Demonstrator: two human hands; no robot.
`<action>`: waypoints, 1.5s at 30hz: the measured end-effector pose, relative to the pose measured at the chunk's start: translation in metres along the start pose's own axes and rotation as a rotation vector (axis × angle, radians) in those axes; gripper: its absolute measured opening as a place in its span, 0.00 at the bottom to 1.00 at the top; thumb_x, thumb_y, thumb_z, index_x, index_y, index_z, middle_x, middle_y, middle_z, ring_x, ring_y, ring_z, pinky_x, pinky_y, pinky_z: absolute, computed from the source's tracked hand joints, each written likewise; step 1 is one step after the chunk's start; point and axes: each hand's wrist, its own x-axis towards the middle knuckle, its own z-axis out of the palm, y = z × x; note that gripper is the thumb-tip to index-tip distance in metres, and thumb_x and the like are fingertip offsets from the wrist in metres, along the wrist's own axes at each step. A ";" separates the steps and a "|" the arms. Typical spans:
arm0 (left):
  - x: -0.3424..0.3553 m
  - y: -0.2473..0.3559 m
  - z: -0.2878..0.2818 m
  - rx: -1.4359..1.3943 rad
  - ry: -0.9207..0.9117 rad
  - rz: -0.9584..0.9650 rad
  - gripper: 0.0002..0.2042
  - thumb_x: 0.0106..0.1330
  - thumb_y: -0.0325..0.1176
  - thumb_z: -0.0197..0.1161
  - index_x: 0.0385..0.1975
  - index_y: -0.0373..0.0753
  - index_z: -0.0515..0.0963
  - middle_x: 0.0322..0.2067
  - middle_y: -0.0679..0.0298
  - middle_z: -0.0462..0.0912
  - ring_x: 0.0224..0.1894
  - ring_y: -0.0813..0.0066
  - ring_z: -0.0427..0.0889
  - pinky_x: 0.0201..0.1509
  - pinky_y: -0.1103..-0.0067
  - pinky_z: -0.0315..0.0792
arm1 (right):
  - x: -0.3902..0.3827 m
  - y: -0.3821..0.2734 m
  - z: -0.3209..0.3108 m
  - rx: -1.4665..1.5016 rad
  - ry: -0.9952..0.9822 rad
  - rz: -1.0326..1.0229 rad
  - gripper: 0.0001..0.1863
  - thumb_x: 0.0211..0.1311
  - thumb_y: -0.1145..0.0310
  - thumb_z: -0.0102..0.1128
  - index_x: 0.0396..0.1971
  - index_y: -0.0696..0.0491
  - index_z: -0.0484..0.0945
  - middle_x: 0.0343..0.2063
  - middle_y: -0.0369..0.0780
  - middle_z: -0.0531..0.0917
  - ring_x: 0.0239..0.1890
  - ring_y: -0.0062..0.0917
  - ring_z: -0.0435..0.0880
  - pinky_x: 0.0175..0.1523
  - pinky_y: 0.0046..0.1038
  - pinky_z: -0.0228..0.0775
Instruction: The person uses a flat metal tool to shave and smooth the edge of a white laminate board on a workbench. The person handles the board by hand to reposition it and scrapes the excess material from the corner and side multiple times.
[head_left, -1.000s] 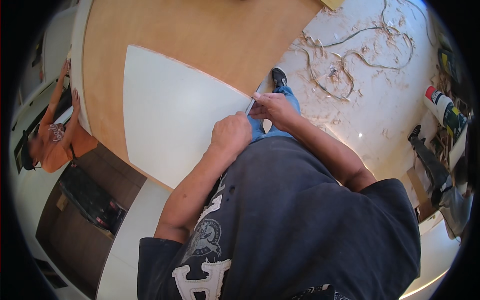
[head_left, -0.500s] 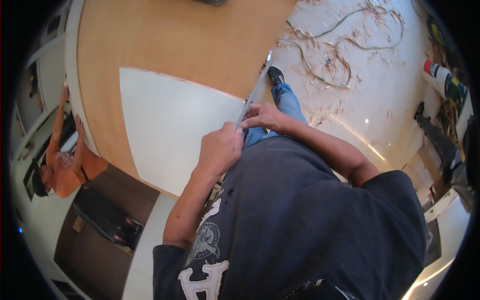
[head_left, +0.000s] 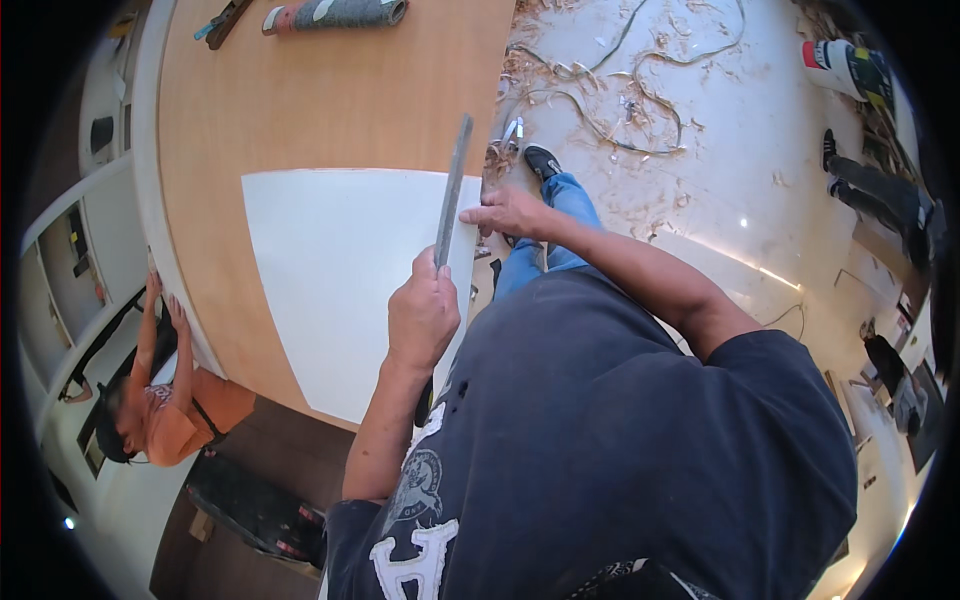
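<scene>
My left hand is closed round the lower part of a long, flat grey file, which slants up and away over the right side of a white panel. My right hand is at that panel's right edge, a fingertip on top and the other fingers curled at or under the edge, partly hidden. The panel lies flat on a light wooden tabletop, its right side close to the tabletop's edge. Below my left hand a small black and yellow part shows against my shirt.
A rolled grey sheet and a dark tool lie at the tabletop's far end. Shavings and a looping cord cover floor at right, near a bucket. A person in an orange shirt reaches to the table's left edge.
The file has come off the panel's right edge and now sits further left over the panel, in my left hand alone. My right hand has let go of it and moved to the panel's edge.
</scene>
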 end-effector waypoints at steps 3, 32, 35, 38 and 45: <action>-0.015 -0.012 0.009 0.025 -0.023 0.021 0.15 0.69 0.29 0.54 0.53 0.32 0.70 0.25 0.43 0.82 0.29 0.43 0.83 0.33 0.58 0.75 | -0.001 0.008 -0.001 0.041 0.018 -0.039 0.28 0.65 0.47 0.63 0.39 0.62 0.84 0.29 0.42 0.87 0.33 0.23 0.86 0.42 0.26 0.78; -0.042 -0.012 0.050 0.019 0.197 -0.133 0.12 0.70 0.34 0.55 0.44 0.31 0.74 0.23 0.46 0.82 0.26 0.45 0.83 0.30 0.58 0.75 | -0.018 -0.013 -0.003 0.264 0.426 -0.054 0.07 0.54 0.71 0.64 0.25 0.60 0.80 0.21 0.40 0.83 0.22 0.22 0.82 0.29 0.23 0.77; -0.040 -0.006 0.051 0.054 0.167 -0.114 0.11 0.70 0.34 0.55 0.42 0.32 0.74 0.23 0.47 0.82 0.25 0.45 0.83 0.30 0.58 0.75 | -0.024 -0.018 -0.017 0.416 0.501 -0.029 0.07 0.54 0.71 0.64 0.24 0.60 0.80 0.21 0.39 0.82 0.21 0.21 0.82 0.29 0.23 0.77; -0.036 0.003 0.051 0.110 0.163 -0.078 0.10 0.70 0.35 0.54 0.40 0.33 0.73 0.22 0.48 0.82 0.25 0.46 0.83 0.30 0.57 0.75 | -0.022 0.013 -0.057 0.400 0.591 0.031 0.11 0.60 0.68 0.64 0.37 0.61 0.82 0.29 0.42 0.85 0.28 0.24 0.85 0.33 0.23 0.77; -0.017 0.016 0.044 0.284 -0.039 -0.018 0.09 0.68 0.33 0.54 0.32 0.32 0.71 0.22 0.46 0.82 0.26 0.46 0.84 0.32 0.57 0.77 | -0.021 0.004 -0.087 -0.153 0.724 -0.223 0.24 0.61 0.60 0.65 0.48 0.64 0.80 0.39 0.46 0.85 0.36 0.32 0.87 0.42 0.30 0.78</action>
